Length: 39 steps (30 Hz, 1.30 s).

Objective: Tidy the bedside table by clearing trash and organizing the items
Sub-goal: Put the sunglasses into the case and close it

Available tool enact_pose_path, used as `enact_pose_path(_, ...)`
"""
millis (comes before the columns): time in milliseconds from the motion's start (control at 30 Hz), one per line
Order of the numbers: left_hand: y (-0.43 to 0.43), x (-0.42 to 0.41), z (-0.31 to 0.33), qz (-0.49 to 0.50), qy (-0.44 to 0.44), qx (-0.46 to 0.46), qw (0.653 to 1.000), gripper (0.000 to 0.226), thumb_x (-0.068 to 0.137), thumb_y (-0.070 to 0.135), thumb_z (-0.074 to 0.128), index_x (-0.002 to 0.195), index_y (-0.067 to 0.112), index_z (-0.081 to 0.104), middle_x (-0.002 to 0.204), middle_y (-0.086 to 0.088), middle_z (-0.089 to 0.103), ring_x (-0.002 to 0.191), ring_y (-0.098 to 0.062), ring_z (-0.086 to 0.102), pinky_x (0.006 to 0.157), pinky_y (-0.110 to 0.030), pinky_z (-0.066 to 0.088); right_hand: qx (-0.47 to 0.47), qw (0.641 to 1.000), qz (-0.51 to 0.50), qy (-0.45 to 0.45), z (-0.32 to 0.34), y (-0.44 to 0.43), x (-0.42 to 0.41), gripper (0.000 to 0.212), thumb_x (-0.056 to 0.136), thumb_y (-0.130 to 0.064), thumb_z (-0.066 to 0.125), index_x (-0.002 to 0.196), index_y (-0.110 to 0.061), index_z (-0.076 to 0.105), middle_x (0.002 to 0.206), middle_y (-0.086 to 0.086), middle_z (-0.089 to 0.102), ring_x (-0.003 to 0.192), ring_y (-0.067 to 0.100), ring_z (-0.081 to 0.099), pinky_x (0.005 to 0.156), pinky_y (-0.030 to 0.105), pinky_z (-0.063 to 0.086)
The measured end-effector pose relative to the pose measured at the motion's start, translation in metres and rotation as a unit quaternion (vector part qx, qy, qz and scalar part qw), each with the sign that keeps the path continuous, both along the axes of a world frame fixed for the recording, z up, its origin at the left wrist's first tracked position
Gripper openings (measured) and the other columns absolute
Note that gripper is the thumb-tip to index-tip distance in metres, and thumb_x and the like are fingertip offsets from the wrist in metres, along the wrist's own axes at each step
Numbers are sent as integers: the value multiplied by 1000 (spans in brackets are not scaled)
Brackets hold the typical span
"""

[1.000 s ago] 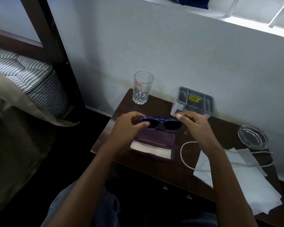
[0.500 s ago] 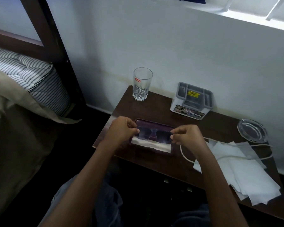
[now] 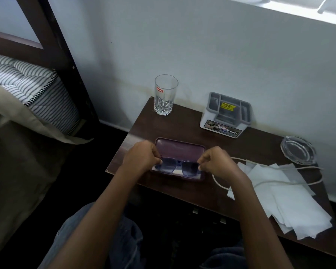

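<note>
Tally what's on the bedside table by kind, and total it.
Drinking glass: 1
Desk organizer: 1
Ashtray: 1
Sunglasses: 1
Glasses case: 1
Cable: 1
Tissue pile: 1, sheets uncountable
Total: 7

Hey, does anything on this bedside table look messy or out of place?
The white tissues lie in a loose, overlapping heap at the right end of the table, with a pale cable looping across them. The glass, organizer and ashtray stand upright; nothing looks spilled or broken.

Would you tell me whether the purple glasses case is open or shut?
Open: the case has its lid laid back, with the sunglasses over its base.
</note>
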<state>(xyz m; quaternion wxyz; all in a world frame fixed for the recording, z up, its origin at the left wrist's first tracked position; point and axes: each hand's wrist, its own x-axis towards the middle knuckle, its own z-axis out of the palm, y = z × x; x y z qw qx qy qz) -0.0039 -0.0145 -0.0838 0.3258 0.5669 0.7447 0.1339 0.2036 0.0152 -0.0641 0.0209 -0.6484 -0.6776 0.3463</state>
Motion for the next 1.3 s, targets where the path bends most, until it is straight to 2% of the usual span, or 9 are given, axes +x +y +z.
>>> enact_pose_path(233, 0, 0, -3, -6, 6, -19, 1000, 7, 72, 22, 78, 73, 16, 74, 69, -2, 63, 79, -23, 66, 76, -35, 53, -4, 1000, 2, -20, -3, 1, -4, 11, 73, -1, 70, 70, -12, 70, 72, 2, 65, 73, 17, 62, 73, 29, 51)
enact_pose_path(400, 2, -3, -4, 31, -35, -28, 998, 26, 70, 21, 80, 75, 25, 55, 95, -2, 65, 94, -21, 62, 87, -40, 52, -32, 994, -87, 55, -3, 4, 1, 22, 80, 5, 59, 65, -12, 58, 73, 10, 64, 57, 14, 58, 58, 29, 54)
enact_pose_path(500, 3, -4, -6, 44, -56, -28, 997, 33, 74, 23, 77, 95, 21, 52, 100, -2, 62, 98, -23, 61, 89, -41, 50, -44, 980, -167, 103, -2, 4, 2, 10, 85, 0, 54, 88, -9, 54, 90, 19, 63, 60, 23, 63, 59, 40, 59)
enact_pose_path(600, 5, -3, -7, 60, -50, -27, 997, 50, 84, 29, 67, 128, 15, 46, 121, -13, 60, 111, -29, 57, 96, -43, 46, -91, 971, -188, 112, -2, 3, -2, 50, 88, -4, 54, 135, -8, 38, 105, 21, 57, 65, 27, 62, 55, 42, 56)
enact_pose_path(667, 5, -1, -4, 65, -62, -34, 995, 50, 90, 29, 58, 133, 8, 43, 130, -16, 55, 117, -30, 53, 97, -37, 44, -107, 969, -189, 118, -2, 3, -5, 58, 89, -2, 50, 143, -7, 29, 111, 22, 56, 66, 27, 61, 56, 42, 56)
enact_pose_path(800, 3, 4, 5, 128, -229, -81, 961, 31, 97, 29, 45, 118, 8, 54, 124, -14, 55, 108, -30, 56, 69, -37, 54, -91, 963, -200, 159, 3, 4, -7, 44, 91, -3, 49, 134, -3, 43, 95, 15, 57, 70, 20, 54, 60, 42, 57)
enact_pose_path(967, 3, 7, 17, 206, -386, -81, 895, 19, 98, 10, 39, 105, 16, 55, 97, -5, 56, 88, -19, 56, 68, -40, 54, -66, 934, -250, 248, 9, 9, -5, 51, 88, 7, 49, 138, 0, 39, 110, 18, 56, 79, 23, 59, 56, 33, 52)
enact_pose_path(1100, 4, 4, 21, 218, -427, -55, 876, 31, 96, 0, 33, 110, 24, 47, 90, -2, 60, 79, -19, 63, 68, -40, 57, -41, 896, -296, 329, 16, 8, -2, 38, 86, 10, 45, 122, 0, 53, 81, 11, 61, 63, 18, 58, 45, 26, 51)
enact_pose_path(1300, 3, 2, 26, 238, -476, -35, 846, 29, 100, 22, 34, 122, 20, 54, 97, -6, 65, 84, -26, 67, 61, -39, 59, -44, 871, -304, 382, 20, 7, 0, 29, 94, -8, 39, 108, -15, 64, 81, 7, 64, 72, 21, 61, 60, 34, 52)
